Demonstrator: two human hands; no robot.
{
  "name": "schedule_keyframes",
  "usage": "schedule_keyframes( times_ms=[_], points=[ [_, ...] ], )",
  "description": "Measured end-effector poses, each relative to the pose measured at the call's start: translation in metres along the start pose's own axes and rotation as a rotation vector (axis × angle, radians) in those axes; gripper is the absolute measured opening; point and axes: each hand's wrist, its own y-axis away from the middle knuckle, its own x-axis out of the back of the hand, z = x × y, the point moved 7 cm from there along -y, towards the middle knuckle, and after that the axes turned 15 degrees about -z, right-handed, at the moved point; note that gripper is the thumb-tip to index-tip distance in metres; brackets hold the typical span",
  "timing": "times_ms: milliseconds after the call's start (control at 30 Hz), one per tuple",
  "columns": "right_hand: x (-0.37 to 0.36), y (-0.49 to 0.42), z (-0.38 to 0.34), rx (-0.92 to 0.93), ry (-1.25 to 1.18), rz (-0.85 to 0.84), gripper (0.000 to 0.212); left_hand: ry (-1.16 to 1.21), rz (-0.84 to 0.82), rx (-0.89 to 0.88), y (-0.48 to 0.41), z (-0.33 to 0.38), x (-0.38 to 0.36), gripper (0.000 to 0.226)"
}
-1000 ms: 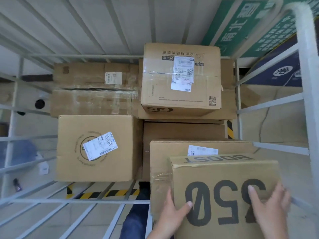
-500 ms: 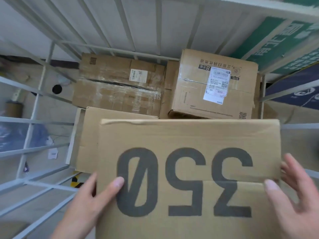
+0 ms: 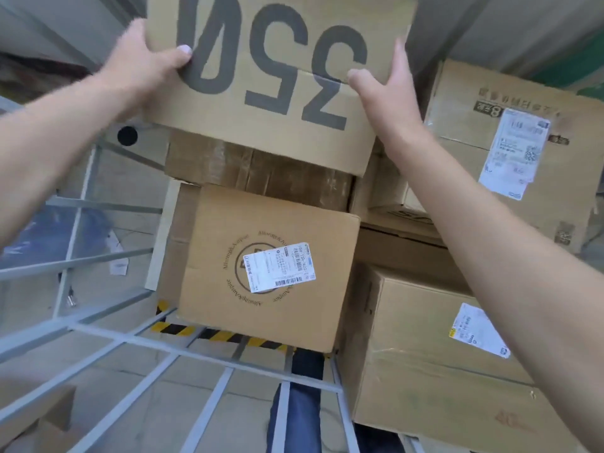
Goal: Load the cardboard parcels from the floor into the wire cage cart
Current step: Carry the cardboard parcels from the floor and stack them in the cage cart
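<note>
350 box (image 3: 284, 132) gripped between left hand (image 3: 147, 58), right hand (image 3: 390, 76); fingers (image 3: 399, 55) round sides, thumbs on front.

Both arms outstretched — left hand (image 3: 143, 58) and right hand (image 3: 390, 76) grip the parcel (image 3: 261, 135).

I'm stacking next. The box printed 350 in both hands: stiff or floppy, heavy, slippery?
The 350 box is probably stiff: its faces look flat. Likely light for its size: the left hand and right hand hold it with arms stretched out. Matte cardboard should not slip much.
</note>
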Motion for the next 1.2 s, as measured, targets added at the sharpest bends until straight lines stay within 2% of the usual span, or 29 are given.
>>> schedule_keyframes(
  times_ms=[167, 300, 400, 500, 600, 667, 767, 833, 900, 933, 1033, 1133, 1200],
  points=[
    [-0.032, -0.026, 0.090, -0.203, 0.005, -0.102, 0.095, -0.016, -0.230, 0.217, -0.057, -0.075, -0.080, 0.064],
    [-0.085, -0.029, 0.136, -0.342, 0.003, -0.306, 0.103, -0.227, -0.269, 0.414, -0.072, -0.136, -0.138, 0.075],
    [-0.105, -0.029, 0.148, -0.331, 0.044, -0.323, 0.096, -0.238, -0.198, 0.448, -0.080, -0.150, -0.146, 0.075],
    [-0.104, -0.026, 0.163, -0.350, 0.289, -0.391, 0.085, -0.240, -0.182, 0.444, -0.087, -0.154, -0.144, 0.077],
    [-0.106, -0.015, 0.169, -0.349, 0.495, -0.513, 0.089, -0.266, -0.190, 0.433, -0.086, -0.157, -0.143, 0.078],
    [-0.104, -0.008, 0.167, -0.348, 0.473, -0.524, 0.094, -0.354, -0.207, 0.453, -0.079, -0.155, -0.141, 0.078],
    [-0.092, 0.003, 0.155, -0.296, 0.346, -0.426, 0.092, -0.667, -0.166, 0.454, -0.059, -0.131, -0.132, 0.076],
    [-0.075, 0.027, 0.148, -0.222, 0.242, -0.303, 0.084, -0.744, -0.047, 0.282, -0.032, -0.090, -0.143, 0.068],
    [-0.052, 0.079, 0.154, -0.156, 0.120, -0.191, 0.072, -0.625, 0.042, 0.002, 0.016, -0.046, -0.176, 0.057],
    [-0.038, 0.113, 0.165, -0.147, 0.082, -0.144, 0.066, -0.533, 0.033, -0.126, 0.048, -0.027, -0.198, 0.053],
    [0.019, 0.225, 0.232, -0.256, 0.107, -0.007, 0.058, -0.339, -0.147, -0.344, 0.161, 0.003, -0.276, 0.044],
    [0.099, 0.327, 0.312, -0.519, 0.253, 0.191, 0.064, -0.335, -0.337, -0.343, 0.253, -0.002, -0.359, 0.046],
    [0.151, 0.383, 0.355, -0.712, 0.381, 0.257, 0.074, -0.382, -0.437, -0.123, 0.287, -0.026, -0.410, 0.067]
  ],
)
